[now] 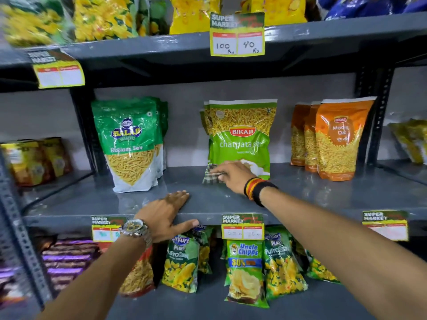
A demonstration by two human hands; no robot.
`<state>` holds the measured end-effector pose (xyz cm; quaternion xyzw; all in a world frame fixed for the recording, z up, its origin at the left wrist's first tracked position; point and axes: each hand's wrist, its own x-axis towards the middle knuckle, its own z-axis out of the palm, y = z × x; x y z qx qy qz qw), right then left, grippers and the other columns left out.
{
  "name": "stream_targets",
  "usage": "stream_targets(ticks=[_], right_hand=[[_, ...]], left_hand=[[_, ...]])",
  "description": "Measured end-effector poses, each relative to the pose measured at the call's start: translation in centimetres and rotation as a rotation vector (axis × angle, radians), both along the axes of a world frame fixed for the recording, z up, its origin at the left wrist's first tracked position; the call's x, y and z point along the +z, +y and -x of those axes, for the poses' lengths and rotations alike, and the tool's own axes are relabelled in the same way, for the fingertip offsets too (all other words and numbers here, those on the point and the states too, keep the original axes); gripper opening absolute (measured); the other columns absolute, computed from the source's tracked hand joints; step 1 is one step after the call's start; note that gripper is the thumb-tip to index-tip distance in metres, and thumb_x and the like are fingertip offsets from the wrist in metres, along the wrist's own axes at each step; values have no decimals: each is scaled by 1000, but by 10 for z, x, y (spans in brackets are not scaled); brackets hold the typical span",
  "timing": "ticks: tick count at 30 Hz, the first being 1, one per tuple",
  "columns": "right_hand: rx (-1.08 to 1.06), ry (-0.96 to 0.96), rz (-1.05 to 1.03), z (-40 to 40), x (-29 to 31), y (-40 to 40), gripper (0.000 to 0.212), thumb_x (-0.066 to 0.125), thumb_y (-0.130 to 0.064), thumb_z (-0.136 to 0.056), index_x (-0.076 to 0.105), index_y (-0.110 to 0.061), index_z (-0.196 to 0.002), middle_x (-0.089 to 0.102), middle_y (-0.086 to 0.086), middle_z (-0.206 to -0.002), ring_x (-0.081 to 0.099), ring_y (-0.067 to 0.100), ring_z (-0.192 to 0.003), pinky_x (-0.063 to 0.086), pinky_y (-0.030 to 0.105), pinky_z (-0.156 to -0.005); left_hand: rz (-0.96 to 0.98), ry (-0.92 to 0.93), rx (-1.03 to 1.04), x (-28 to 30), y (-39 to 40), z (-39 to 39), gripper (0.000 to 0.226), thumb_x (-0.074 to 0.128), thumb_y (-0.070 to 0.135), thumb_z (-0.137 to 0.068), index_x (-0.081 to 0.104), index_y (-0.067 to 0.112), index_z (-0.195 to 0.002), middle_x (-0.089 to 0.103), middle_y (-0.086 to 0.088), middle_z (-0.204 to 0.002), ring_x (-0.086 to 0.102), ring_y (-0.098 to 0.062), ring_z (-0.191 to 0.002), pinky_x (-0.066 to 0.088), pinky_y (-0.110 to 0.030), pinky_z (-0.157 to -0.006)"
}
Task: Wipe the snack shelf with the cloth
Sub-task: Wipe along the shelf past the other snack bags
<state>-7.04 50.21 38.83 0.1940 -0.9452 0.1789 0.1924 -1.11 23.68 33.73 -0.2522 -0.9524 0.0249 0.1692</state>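
Grey metal snack shelf [300, 190], rigid, slick-looking. Left hand [167, 212] flat on front edge, fingers straight, holding nothing. Right hand [232, 175] presses bunched checked cloth [211, 174] on shelf beside Bikaji pack [240, 135]. Cloth soft, light; prob best gripped bunched, from top.

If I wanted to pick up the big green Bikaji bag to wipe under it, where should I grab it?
Probably the flat sealed top edge of the Bikaji bag, reaching from the front and pinching it from above. It stands upright with bare shelf in front, and its top strip is free. The right hand and cloth crowd its bottom left corner.
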Motion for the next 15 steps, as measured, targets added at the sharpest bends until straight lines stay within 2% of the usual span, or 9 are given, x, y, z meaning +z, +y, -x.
stream_targets(ticks=[4,6,8,10,12,14,15], right_hand=[[-127,-64,-203,16,-18,-20,38,44,-26,-98,53,-36,-133,58,9,-139,50,37,-127,41,47,-102],[-154,-111,-215,17,-21,-18,38,41,-29,-99,49,-37,-135,58,13,-137,50,40,-124,42,47,-99],[-84,-198,-168,9,-16,-13,36,42,-26,-100,50,-33,-134,59,11,-136,51,38,-123,42,44,-98],[34,-249,-115,-18,-7,-5,35,44,-21,-101,52,-27,-134,65,6,-126,58,28,-113,44,34,-90],[147,-275,-92,-62,-1,6,33,47,-21,-101,55,-27,-133,67,-7,-105,62,10,-94,44,23,-78],[242,-368,-60,-104,3,24,32,52,-28,-100,57,-32,-131,63,-22,-113,59,-2,-100,44,13,-84],[271,-409,-23,-118,7,36,32,55,-33,-97,59,-34,-129,63,-23,-119,58,-4,-107,44,12,-91]], left_hand=[[-23,38,-13,-2,1,-1,101,27,91,-82,25,24,-158,31,5,-164,36,-16,-146,39,-40,-115],[-16,39,-38,-2,1,-1,99,30,88,-85,26,21,-158,31,2,-164,35,-17,-147,36,-38,-116],[-5,43,-58,-1,-1,-1,98,32,85,-87,26,18,-158,33,-1,-163,34,-19,-147,33,-36,-116],[-3,51,-75,-1,-2,-2,96,33,83,-88,27,17,-157,34,-3,-163,35,-20,-147,33,-37,-116],[-10,39,-79,-2,-3,-1,96,32,84,-88,26,17,-157,33,-3,-163,34,-21,-147,34,-38,-115],[-15,21,-76,-2,-3,0,97,33,84,-88,25,17,-158,31,-3,-164,32,-21,-148,33,-39,-117],[-20,14,-76,-1,-2,-1,96,34,83,-88,25,17,-158,30,-3,-164,31,-21,-149,31,-38,-117]])
